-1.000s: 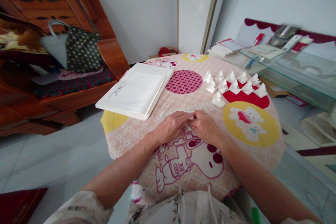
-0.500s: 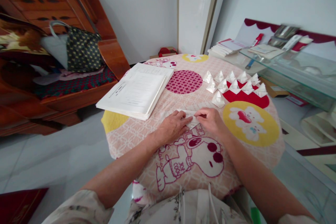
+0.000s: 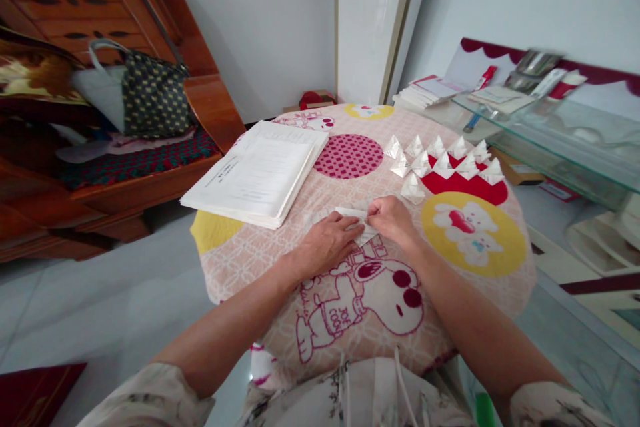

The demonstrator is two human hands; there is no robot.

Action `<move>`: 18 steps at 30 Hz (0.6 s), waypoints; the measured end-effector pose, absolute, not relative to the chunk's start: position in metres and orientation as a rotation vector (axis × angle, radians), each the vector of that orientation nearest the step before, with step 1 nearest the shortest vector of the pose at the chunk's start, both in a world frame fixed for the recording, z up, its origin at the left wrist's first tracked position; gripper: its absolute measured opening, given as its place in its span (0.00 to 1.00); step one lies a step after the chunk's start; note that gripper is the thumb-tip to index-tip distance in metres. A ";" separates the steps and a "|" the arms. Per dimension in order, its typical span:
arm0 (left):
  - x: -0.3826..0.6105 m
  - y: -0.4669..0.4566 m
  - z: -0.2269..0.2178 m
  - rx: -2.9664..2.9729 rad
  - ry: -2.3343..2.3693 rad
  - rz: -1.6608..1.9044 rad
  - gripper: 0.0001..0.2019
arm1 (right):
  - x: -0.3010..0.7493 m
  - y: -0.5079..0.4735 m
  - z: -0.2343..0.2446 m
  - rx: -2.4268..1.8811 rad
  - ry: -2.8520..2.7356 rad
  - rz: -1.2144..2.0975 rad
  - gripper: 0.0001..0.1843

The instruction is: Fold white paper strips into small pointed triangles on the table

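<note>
On the round table, a small piece of folded white paper (image 3: 367, 235) lies between my two hands, partly covered by them. My left hand (image 3: 333, 240) rests over its left side, fingers bent and pressing it against the cloth. The thumb and fingers of my right hand (image 3: 393, 219) are pinched at its right edge; the fingertips are partly hidden. Beyond my right hand stand several folded paper pyramids (image 3: 443, 161) in rows, the nearest one (image 3: 413, 189) a little apart from the others.
A stack of printed paper (image 3: 253, 173) lies at the left of the patterned tablecloth (image 3: 280, 260). To the right is a glass shelf (image 3: 560, 127) holding cups and papers. A wooden bench (image 3: 150, 180) with a bag (image 3: 155, 97) stands on the left.
My right hand has shifted slightly left and its fingers have curled in more tightly at the paper's edge. My left hand stays in place. The view has shifted a little.
</note>
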State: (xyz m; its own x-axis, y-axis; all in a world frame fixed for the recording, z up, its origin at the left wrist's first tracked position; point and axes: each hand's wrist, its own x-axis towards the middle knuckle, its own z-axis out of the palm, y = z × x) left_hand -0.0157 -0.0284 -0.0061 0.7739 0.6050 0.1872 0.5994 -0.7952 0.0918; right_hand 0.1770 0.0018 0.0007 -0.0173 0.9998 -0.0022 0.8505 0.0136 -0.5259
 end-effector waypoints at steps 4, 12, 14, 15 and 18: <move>-0.016 -0.028 -0.009 2.929 1.001 0.347 0.17 | 0.195 0.003 0.001 -1.955 -1.875 0.632 0.05; -0.016 -0.027 -0.011 2.935 1.000 0.353 0.18 | 0.232 -0.003 0.004 -1.898 -1.664 0.824 0.04; -0.016 -0.027 -0.010 2.927 0.998 0.356 0.18 | 0.225 -0.005 0.003 -1.683 -1.640 0.842 0.04; -0.016 -0.027 -0.009 2.922 0.999 0.359 0.18 | 0.218 -0.005 0.001 -1.592 -1.636 0.851 0.05; -0.017 -0.028 -0.009 2.891 1.017 0.375 0.18 | 0.192 -0.006 -0.003 -1.499 -1.771 0.811 0.06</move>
State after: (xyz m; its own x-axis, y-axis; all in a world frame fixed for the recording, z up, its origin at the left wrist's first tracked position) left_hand -0.0169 -0.0280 -0.0086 0.7538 0.6229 0.2093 0.6098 -0.7818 0.1306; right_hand 0.1922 -0.0057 -0.0031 -0.1148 0.9885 0.0981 0.5714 0.1464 -0.8075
